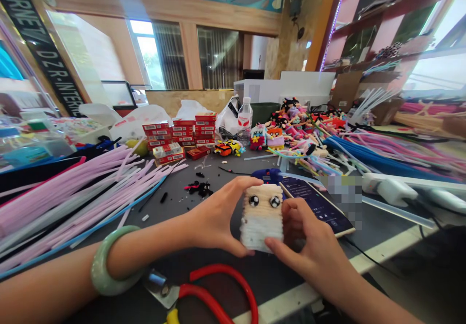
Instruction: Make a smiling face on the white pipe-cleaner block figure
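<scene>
A small block-shaped figure of pipe cleaners (262, 219), cream above and white below, is held upright over the table between my two hands. Two shiny black-and-white eyes (264, 201) sit near its top. My left hand (225, 217) grips it by the top and bottom edges, thumb below and fingertips above. On the other side, my right hand (306, 234) has its thumb on the lower front corner and its fingers behind the right edge. Below lie scissors with red handles (222, 290). Behind the figure is a blue hot glue gun (267, 174).
A lit phone (316, 205) lies beside my right hand. Pink pipe cleaners (73, 188) spread over the left; blue ones (374, 161) lie right. Stacked red boxes (182, 134), a plastic bottle (245, 117) and finished dolls (291, 115) stand behind. Black scraps (199, 188) lie mid-table.
</scene>
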Demonstrator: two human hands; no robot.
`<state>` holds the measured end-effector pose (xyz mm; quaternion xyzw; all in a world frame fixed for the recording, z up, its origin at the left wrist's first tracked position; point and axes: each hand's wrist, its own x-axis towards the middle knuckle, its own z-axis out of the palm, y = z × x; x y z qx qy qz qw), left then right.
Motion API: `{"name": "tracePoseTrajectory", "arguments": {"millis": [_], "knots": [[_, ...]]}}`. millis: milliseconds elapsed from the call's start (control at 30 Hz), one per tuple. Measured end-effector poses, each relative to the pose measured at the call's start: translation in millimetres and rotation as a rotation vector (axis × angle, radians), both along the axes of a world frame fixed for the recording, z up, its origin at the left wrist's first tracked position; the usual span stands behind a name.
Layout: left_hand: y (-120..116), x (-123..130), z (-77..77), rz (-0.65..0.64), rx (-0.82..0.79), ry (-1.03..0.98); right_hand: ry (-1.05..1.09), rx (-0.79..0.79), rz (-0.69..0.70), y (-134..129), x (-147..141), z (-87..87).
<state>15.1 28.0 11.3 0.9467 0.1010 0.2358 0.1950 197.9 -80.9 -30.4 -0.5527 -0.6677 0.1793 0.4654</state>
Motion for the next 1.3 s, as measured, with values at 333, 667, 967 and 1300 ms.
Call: {"name": "tracePoseTrajectory", "arguments": {"millis": [333, 667, 967, 1300], "knots": [[4, -2, 2.8, -0.169, -0.076, 0.025, 0.197, -0.053, 0.032, -1, -6, -4.4], [21, -3, 2.0, -0.12, -0.684, 0.001, 0.265, -0.287, -0.018, -6, -9, -11.2], [61, -7, 3.2, 0.08, -0.765, -0.1, 0.313, -0.365, 0.045, 0, -2, -22.8], [95, -36, 34.3, 0.271, -0.722, -0.222, 0.416, -0.298, 0.019, -6, -13, -17.5]]}}
